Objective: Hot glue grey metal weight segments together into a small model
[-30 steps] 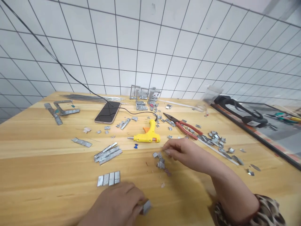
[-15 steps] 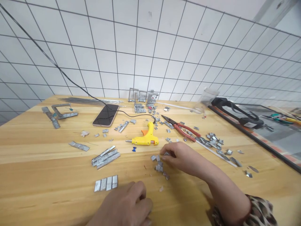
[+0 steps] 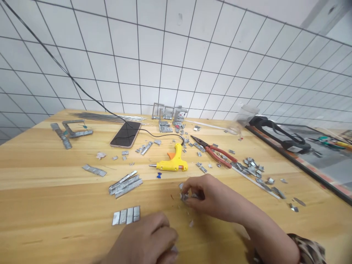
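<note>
My right hand is over a little heap of small silvery pieces, its thumb and fingers curled in around some of them. Part of that heap is hidden under the fingers. Low in the view, my left hand is closed, and the edge of a small grey piece shows at its fingertips. Just beyond this hand lies a row of flat silvery strips set side by side. A yellow glue gun lies on its side past both hands, with a small blue bit near its nozzle.
Red-handled pliers lie right of the glue gun, near scattered metal scraps. Long silvery strips, a phone and bent grey frames are on the left. Small frame assemblies stand by the tiled wall.
My right hand has moved down and left onto the small silvery pieces, covering most of the heap. A pair of pieces behind it has come into sight. My left hand has barely moved.
</note>
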`<state>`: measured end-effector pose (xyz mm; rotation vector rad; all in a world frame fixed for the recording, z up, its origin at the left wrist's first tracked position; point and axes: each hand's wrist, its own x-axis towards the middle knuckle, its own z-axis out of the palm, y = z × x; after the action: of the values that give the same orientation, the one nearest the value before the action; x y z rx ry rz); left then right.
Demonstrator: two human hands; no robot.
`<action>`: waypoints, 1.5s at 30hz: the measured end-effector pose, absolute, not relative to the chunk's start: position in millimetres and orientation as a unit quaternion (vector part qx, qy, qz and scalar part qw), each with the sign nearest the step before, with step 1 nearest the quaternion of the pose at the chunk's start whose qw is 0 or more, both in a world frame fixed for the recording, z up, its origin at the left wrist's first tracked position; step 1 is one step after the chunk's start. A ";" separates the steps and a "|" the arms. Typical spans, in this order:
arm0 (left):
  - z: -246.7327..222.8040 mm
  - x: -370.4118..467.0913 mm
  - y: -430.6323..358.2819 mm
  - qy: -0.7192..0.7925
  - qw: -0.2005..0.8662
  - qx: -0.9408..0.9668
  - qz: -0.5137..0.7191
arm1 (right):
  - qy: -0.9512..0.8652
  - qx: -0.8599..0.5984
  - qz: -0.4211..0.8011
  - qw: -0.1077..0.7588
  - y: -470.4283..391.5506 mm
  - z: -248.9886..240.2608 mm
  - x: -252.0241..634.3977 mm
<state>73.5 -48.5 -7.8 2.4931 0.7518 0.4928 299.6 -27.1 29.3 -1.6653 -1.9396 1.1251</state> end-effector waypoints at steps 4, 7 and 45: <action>-1.8 72.4 -42.8 0.344 0.288 0.844 0.295 | -0.583 -0.514 0.589 0.221 -27.0 19.7 286.6; -2.4 72.7 -39.2 0.377 0.297 0.805 0.348 | -0.505 -0.465 0.679 0.259 -28.9 11.5 275.5; -2.2 71.4 -31.5 0.416 0.523 0.704 0.240 | -0.829 -0.414 0.181 0.330 -50.4 9.2 263.6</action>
<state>71.4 -31.5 -2.2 1.6864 0.9965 0.5748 263.6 -50.4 9.2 -1.0825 -2.1675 0.4730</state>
